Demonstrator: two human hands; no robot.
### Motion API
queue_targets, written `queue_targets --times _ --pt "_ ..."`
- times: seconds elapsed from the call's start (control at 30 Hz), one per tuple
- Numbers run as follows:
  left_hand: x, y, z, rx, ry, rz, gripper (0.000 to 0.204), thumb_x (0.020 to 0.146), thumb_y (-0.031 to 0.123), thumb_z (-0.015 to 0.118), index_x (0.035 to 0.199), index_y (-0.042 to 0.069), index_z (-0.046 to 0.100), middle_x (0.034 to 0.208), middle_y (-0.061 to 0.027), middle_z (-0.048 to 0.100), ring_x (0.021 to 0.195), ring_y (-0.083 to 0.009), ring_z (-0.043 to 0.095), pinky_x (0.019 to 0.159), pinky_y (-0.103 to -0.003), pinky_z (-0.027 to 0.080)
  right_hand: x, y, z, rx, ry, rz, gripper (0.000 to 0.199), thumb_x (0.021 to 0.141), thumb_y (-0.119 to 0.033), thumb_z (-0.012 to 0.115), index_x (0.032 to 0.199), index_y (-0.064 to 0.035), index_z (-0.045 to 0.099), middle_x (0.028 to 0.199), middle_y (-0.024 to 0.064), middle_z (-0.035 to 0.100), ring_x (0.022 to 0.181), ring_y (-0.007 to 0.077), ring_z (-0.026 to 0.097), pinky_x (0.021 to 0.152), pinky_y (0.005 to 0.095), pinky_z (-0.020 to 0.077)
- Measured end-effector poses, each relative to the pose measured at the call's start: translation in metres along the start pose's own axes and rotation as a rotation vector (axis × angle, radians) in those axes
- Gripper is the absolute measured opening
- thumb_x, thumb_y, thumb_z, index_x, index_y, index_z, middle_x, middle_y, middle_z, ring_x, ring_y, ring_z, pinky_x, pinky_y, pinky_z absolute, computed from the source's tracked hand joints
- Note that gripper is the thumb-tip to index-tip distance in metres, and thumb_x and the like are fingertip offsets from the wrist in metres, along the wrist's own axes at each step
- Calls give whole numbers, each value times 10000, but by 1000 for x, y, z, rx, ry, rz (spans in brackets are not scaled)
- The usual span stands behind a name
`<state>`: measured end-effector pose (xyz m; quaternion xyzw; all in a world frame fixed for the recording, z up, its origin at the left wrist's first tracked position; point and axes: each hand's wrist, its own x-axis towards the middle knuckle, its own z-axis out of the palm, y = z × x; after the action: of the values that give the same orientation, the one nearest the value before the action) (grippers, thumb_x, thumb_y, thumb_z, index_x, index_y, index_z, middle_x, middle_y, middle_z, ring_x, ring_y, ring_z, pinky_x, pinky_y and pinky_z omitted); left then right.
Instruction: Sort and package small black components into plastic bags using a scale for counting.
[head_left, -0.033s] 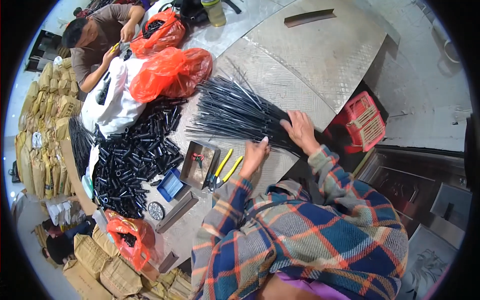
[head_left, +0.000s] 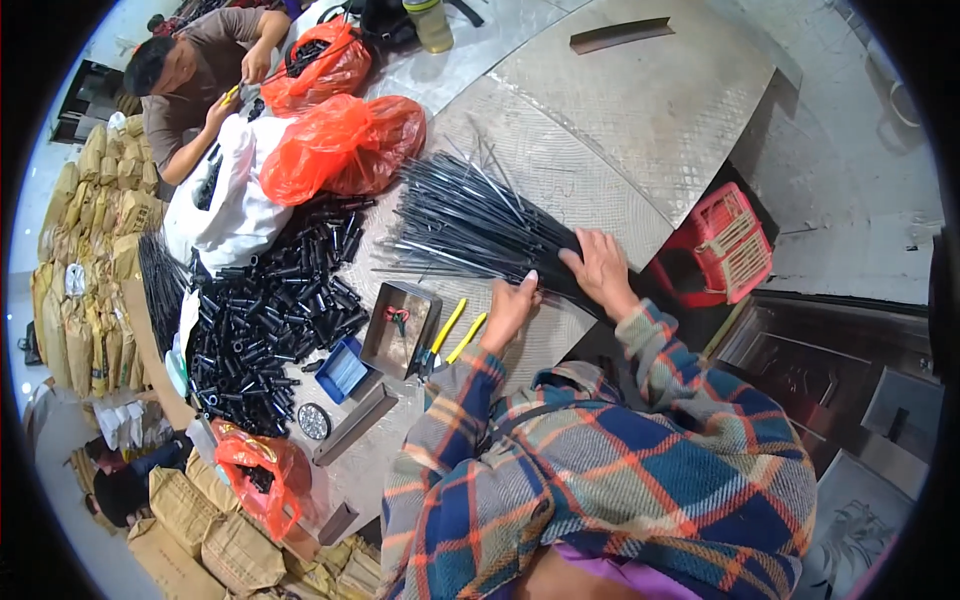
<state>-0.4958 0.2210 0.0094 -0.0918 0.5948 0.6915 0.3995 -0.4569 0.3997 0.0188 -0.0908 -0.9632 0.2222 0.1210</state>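
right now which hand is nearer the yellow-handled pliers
Left. The left hand is just right of the pliers; the right hand is farther right, on the black strips.

I see the rod bundle (head_left: 470, 220) on the counter (head_left: 570, 185). Tube pile (head_left: 270, 320) left of it, bags (head_left: 340, 150) behind the pile. Nearer side: tray (head_left: 426, 331) between pile and pliers (head_left: 448, 327), scissors (head_left: 399, 316) inside, box (head_left: 343, 370) just left. Basket (head_left: 752, 280) right, past the counter edge. Bottle (head_left: 430, 28) far back.

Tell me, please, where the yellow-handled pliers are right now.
In the head view, the yellow-handled pliers lie just left of centre, between the metal tray and the left hand.
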Motion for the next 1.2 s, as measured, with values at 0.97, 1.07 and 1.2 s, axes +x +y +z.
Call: queue_targets --times 0.97,1.07,1.2 --pt "-138 60 -75 470 348 270 367 873 226 559 1140 -24 522 957 -145 631 864 -131 592 746 -268 477 264 -261 61 223 419 -547 489 694 -288 698 1113 -106 522 1151 99 492 984 297 524 898 417 376" --pt "-147 52 -94 395 392 326 350 867 209 565 1135 -13 528 928 -127 638 840 -140 603 731 -266 487 308 -250 95 -83 -116 -797 238 668 -240 673 847 -102 600 894 92 602 881 288 548 876 415 369" --pt "-154 31 -159 262 563 396 298 861 200 565 1079 -2 566 870 -124 635 794 -124 591 693 -266 479 237 -261 83 149 -220 -1123 118 664 -137 579 781 -129 567 727 50 551 738 238 535 714 363 409"
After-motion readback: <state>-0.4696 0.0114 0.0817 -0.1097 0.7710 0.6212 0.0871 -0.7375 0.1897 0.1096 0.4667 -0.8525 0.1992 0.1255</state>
